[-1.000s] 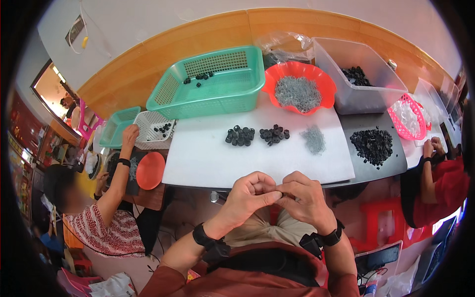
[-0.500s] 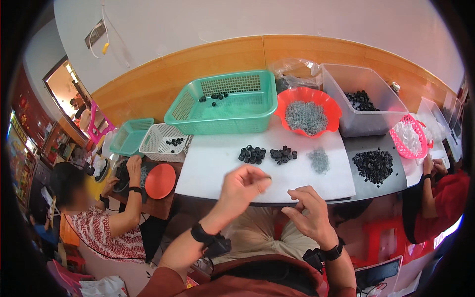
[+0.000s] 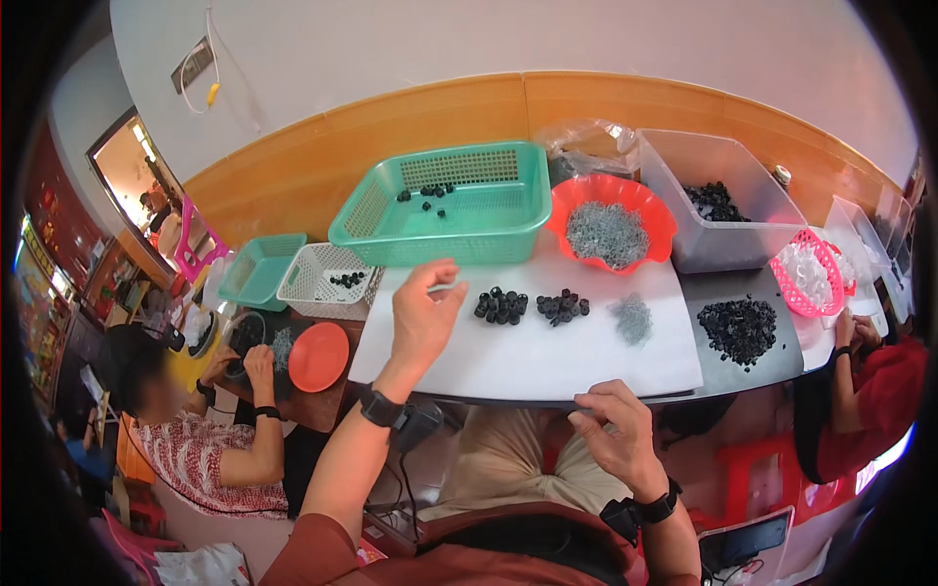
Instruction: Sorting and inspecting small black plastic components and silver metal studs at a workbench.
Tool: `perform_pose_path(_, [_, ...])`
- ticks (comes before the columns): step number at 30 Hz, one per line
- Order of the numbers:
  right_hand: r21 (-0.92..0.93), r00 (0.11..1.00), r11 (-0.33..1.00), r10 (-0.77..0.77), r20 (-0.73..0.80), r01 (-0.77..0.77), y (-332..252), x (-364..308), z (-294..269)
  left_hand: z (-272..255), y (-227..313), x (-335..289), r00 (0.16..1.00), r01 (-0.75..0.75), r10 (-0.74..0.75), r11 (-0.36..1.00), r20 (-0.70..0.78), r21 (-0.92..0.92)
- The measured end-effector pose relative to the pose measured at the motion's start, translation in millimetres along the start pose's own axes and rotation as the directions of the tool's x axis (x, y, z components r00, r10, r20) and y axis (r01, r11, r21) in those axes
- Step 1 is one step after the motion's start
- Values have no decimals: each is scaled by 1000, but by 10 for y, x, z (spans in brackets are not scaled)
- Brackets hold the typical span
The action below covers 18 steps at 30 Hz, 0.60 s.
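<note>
My left hand (image 3: 427, 311) is raised over the white sheet's left part, just in front of the large green basket (image 3: 440, 239). Its thumb and fingers are apart, with nothing visible between them. Several small black parts (image 3: 426, 206) lie in that basket. Low at the table's front edge is my right hand (image 3: 621, 435), fingers loosely bent and thumb apart, seemingly holding nothing. On the white sheet (image 3: 508, 361) sit two clusters of black cylindrical pieces, a left one (image 3: 500, 307) and a right one (image 3: 563, 308). To their right is a small pile of thin metal pieces (image 3: 631, 319).
A red scalloped bowl (image 3: 661, 220) of metal pieces and a clear bin (image 3: 723, 244) with black parts stand behind. A black parts heap (image 3: 738, 330) lies right. A white basket (image 3: 318, 303) and red lid (image 3: 319, 357) are left. People work at both sides.
My left hand has moved up and left, its pinch has opened, and the small dark piece is gone from it. One more black part shows in the large green basket.
</note>
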State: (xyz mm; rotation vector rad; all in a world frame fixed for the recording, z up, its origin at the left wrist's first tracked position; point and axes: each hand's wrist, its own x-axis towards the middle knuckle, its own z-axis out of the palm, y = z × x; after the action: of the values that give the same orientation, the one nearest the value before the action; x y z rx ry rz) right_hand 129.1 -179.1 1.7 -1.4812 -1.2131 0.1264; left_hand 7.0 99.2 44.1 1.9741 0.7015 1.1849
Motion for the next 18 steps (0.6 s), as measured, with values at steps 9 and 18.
perform_pose_path(9, [-34, 1000, 999, 12, -7, -12, 28, -7, 20, 67, -166, -315, 981, 24, -59, 982, 183, 188])
perform_pose_path(18, [-91, 1000, 996, -22, -11, 21, 26, 10, 43, 98, -185, -353, 976, 26, -75, 972, 205, 235])
